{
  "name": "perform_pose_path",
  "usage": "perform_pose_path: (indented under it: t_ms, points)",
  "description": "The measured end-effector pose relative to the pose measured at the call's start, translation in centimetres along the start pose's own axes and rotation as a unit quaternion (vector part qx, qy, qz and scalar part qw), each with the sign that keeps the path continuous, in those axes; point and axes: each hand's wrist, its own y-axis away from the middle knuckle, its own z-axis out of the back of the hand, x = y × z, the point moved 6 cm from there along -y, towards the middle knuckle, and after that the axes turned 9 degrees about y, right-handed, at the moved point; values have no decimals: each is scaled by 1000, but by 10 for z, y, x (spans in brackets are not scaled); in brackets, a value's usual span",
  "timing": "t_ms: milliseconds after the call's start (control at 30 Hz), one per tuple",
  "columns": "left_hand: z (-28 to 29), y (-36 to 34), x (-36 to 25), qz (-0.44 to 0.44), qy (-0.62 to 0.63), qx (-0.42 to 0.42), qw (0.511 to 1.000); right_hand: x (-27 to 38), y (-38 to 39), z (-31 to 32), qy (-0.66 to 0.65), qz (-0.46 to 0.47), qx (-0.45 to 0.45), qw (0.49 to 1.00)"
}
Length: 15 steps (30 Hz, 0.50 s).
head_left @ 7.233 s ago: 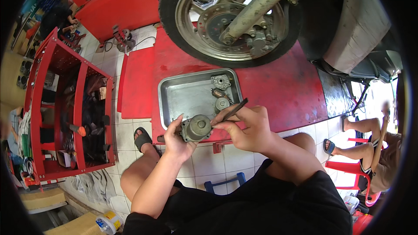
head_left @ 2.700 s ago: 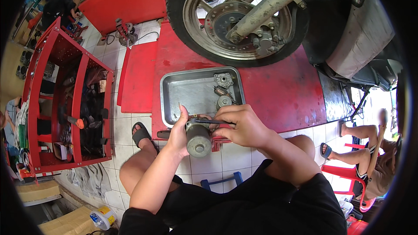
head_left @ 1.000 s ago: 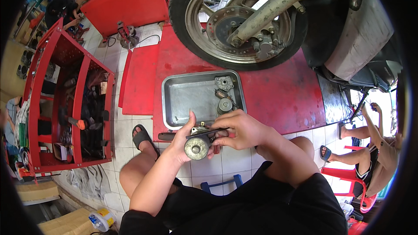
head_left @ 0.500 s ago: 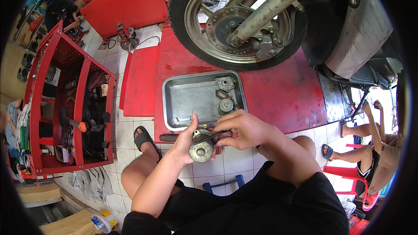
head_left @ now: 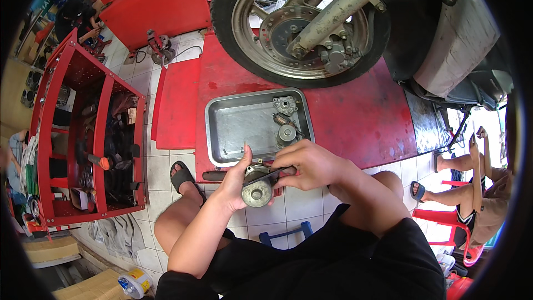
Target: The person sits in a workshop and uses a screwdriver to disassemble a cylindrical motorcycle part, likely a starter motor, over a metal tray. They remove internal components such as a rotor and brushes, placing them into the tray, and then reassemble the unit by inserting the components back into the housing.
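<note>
My left hand (head_left: 232, 188) is closed round a small motor-like metal part (head_left: 257, 195) with a round, bossed end, in front of my lap. Between the fingers of my right hand (head_left: 316, 164) is a thin dark strip (head_left: 276, 175), lying across the metal part; its kind is unclear. Just beyond my hands, a metal tray (head_left: 212, 128) rests on the red platform (head_left: 361, 122). Along its right side lie a cylindrical metal part (head_left: 287, 135), a dark copper-toned part (head_left: 282, 119) and a cast metal housing (head_left: 285, 104). Small bits lie near its front edge.
A motorcycle front wheel (head_left: 222, 28) stands behind the tray. On the left is a red tool rack (head_left: 102, 133). A dark handle (head_left: 214, 176) lies by the platform's front edge, above a blue stool (head_left: 286, 233). Another person (head_left: 469, 189) sits at right.
The dark strip has shifted slightly over the metal part, with both hands nearly in place. The view has moved a little, and the seated person's arms have changed position.
</note>
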Motion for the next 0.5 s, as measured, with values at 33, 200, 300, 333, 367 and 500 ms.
perform_pose_path:
  t_ms: [33,200,300,333,367,500]
  points:
    - [2,-1,0,3,-5,0,1000,0,0,0,2,1,-3,1000]
    - [-4,0,0,2,21,15,1000,0,0,0,-5,-32,22,999]
    - [-1,-1,-1,0,11,8,1000,-2,1,-1,-19,-29,9,999]
    - [-1,-1,-1,-1,12,8,1000,-2,1,-2,-16,-19,5,1000]
    - [-1,-1,-1,-2,14,8,1000,-3,1,-2,-14,-7,0,1000]
    - [-3,-2,1,0,16,28,999,-3,1,-1,-1,-4,-5,1000]
